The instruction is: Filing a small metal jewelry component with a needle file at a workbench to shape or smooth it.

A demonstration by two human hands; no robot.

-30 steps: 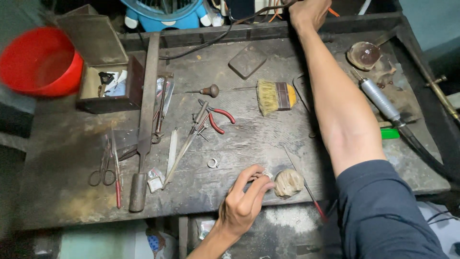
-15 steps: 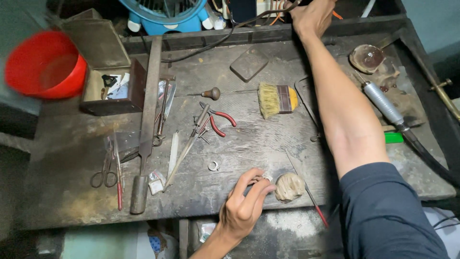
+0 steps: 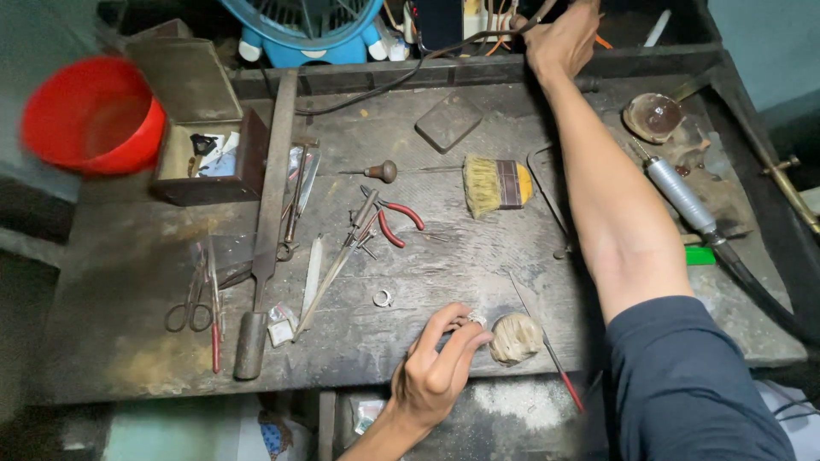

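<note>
While the left hand point(image 3: 440, 371) rests at the near edge of the counter point(image 3: 128, 256), its thumb and fingertips are pinched together on a small silver ring point(image 3: 475, 320), held just above the worn surface. Touching or nearly touching that ring on its right side sits a pale, rounded fibrous wad point(image 3: 515, 337), so the ring lies between the fingers and the wad. The right hand point(image 3: 559, 38) is well apart, stretched to the far edge of the counter among cables near a blue fan point(image 3: 307, 30); whether it is closed on anything cannot be told. A second ring point(image 3: 383, 298) lies loose on the counter, just left of and beyond the left hand. A thin red-tipped rod point(image 3: 547, 346) runs diagonally from far-left to near-right, passing just beside the wad. The left hand is by far the nearer to both rings.
</note>
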